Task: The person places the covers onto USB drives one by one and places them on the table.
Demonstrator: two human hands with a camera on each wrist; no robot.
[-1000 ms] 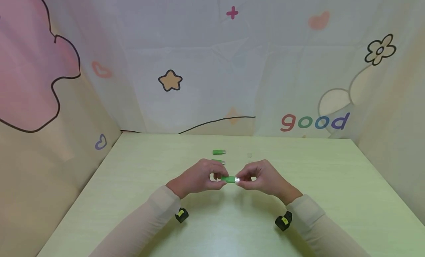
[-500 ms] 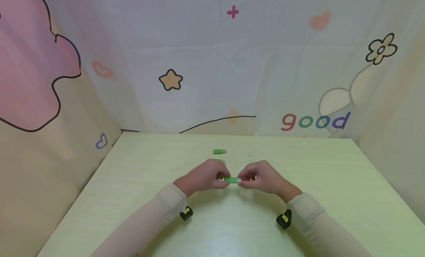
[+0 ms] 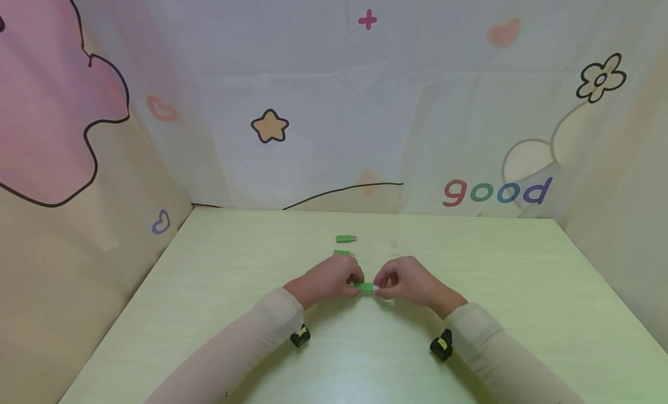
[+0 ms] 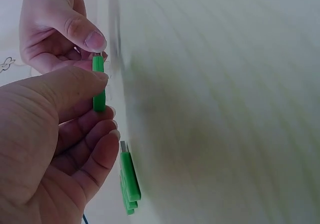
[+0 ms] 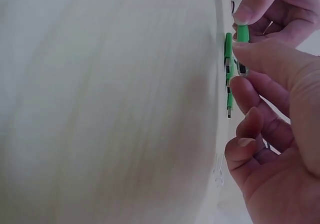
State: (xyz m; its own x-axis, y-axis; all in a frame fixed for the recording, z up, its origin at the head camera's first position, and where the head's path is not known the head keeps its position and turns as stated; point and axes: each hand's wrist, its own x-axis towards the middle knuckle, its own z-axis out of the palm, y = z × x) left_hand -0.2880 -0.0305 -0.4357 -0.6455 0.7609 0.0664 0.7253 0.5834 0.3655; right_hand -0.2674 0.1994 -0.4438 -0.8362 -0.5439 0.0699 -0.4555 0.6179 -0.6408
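Observation:
Between my two hands, above the table, is a green USB stick (image 3: 366, 287) with its metal plug to the right. My left hand (image 3: 334, 278) pinches its green body between thumb and fingers, as the left wrist view shows on the stick (image 4: 99, 97). At the plug end, my right hand (image 3: 409, 281) pinches with thumb and index finger. A clear cap (image 5: 243, 70) sits around the plug in the right wrist view; how far on it is, I cannot tell. The right hand's other fingers are loosely bent.
Two more green USB sticks, a far one (image 3: 345, 239) and a nearer one (image 3: 342, 253), lie on the pale table (image 3: 250, 241) beyond my left hand. A small clear cap (image 3: 394, 243) lies to their right, with a fainter one just nearer. A printed cloth (image 3: 323, 91) hangs behind.
My left hand has shifted right and slightly nearer, carrying the USB stick along. The right hand has come slightly nearer too, still at the plug end. The items on the table have not moved.

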